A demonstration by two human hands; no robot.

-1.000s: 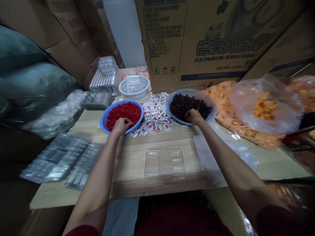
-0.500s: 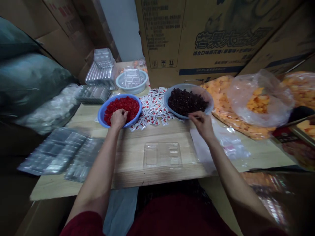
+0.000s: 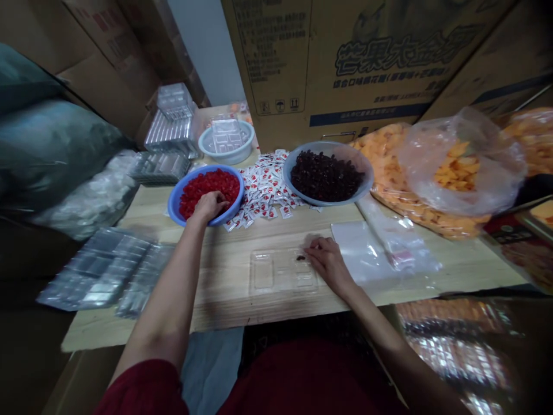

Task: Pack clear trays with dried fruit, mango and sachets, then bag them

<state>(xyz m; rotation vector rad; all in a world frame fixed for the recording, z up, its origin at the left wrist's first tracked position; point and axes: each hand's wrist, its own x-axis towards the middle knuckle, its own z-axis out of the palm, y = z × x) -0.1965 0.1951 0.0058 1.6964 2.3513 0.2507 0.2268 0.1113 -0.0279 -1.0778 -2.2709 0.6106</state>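
My left hand [image 3: 210, 206] rests over the red candies [image 3: 213, 183] in a blue bowl [image 3: 173, 210]. Its fingers are bent together at the front right of the heap, and whatever lies between them is hidden. On the table in front of me is a clear plastic tray [image 3: 283, 276] with moulded compartments. At its upper right corner is my right hand [image 3: 327, 259], with the fingers pinched together; I cannot make out anything between them. Just left of those fingertips, a small dark candy [image 3: 300, 258] lies in the tray's upper right compartment.
Dark candies [image 3: 326, 176] fill a second bowl [image 3: 298, 195]. Small white-and-red packets [image 3: 264, 184] spread between the bowls. Clear trays [image 3: 101, 268] lie stacked at left. To the right are plastic bags [image 3: 367, 248] and bagged orange pieces [image 3: 458, 170]. Cartons [image 3: 276, 63] stand behind.
My right hand has come from the dark candies' bowl toward me, down to the tray, where a dark candy now lies. My left hand has shifted slightly right within the red candies.
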